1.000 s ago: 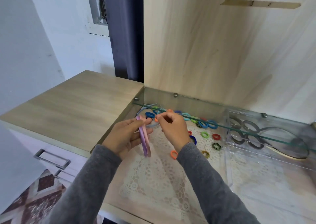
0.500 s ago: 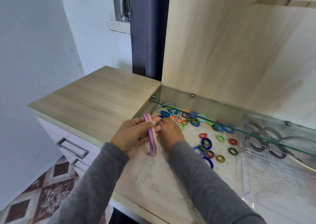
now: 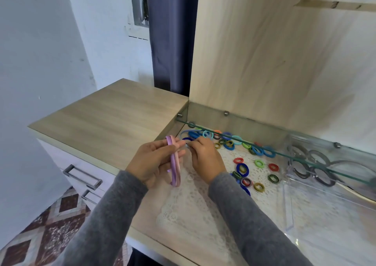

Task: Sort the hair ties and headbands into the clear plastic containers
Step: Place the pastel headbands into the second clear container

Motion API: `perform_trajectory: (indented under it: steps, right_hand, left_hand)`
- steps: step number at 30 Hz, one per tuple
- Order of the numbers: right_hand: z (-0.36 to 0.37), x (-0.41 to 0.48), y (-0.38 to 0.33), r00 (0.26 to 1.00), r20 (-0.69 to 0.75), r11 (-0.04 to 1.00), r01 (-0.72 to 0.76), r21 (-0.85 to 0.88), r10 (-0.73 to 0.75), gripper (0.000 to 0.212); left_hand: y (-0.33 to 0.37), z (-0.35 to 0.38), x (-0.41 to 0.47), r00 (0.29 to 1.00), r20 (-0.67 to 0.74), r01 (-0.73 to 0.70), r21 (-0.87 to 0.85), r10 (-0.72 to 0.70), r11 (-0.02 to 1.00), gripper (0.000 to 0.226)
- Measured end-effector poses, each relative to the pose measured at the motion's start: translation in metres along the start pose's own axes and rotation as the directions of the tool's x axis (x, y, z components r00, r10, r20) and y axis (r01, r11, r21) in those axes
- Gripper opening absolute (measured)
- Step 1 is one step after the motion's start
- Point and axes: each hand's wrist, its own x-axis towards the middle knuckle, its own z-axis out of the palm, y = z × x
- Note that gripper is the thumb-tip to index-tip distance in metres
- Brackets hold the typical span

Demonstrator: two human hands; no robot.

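Broadly, a wood-panelled alcove beside a white wall holds the worktop [image 3: 154, 225], spread with a lace mat [image 3: 183, 215]. The clear container [image 3: 288, 208] stands well right of both hands. The left hand [image 3: 150, 164] has its grip clamped on the pink headbands [image 3: 175, 170], whose long axis runs away from the person. The right hand [image 3: 205, 158], nearer the loose hair ties [image 3: 259, 163], curls its fingertips [image 3: 191, 145] by a blue headband [image 3: 184, 133] in the far corner; whether that grip pinches anything cannot be told.

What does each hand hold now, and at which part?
The left hand holds the pink and purple headbands by their upper part. Whether the right hand holds anything cannot be told.
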Motion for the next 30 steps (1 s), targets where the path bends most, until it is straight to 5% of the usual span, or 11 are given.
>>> perform_trajectory:
  steps: [10, 16, 23, 30]
  right_hand:
    - [-0.071, -0.008, -0.029, 0.987, -0.064, 0.904, -0.109, 0.414, 0.148, 0.013]
    - [-0.079, -0.014, -0.045, 0.926, 0.117, 0.595, -0.324, 0.736, 0.359, 0.011]
    - [-0.085, -0.018, -0.050, 0.919, 0.177, 0.521, -0.351, 0.778, 0.353, 0.004]
    - [-0.089, -0.018, -0.048, 0.910, 0.252, 0.503, -0.394, 0.769, 0.329, 0.020]
  left_hand:
    - [-0.007, 0.003, 0.006, 0.999, -0.022, -0.029, -0.050, 0.028, 0.998, 0.017]
    - [-0.011, 0.013, 0.008, 1.000, 0.017, -0.001, -0.079, 0.002, 0.997, 0.026]
    - [-0.014, 0.018, 0.008, 1.000, 0.010, 0.017, -0.063, -0.017, 0.998, 0.026]
    - [-0.015, 0.019, 0.008, 0.997, 0.004, 0.073, -0.112, -0.073, 0.991, 0.029]
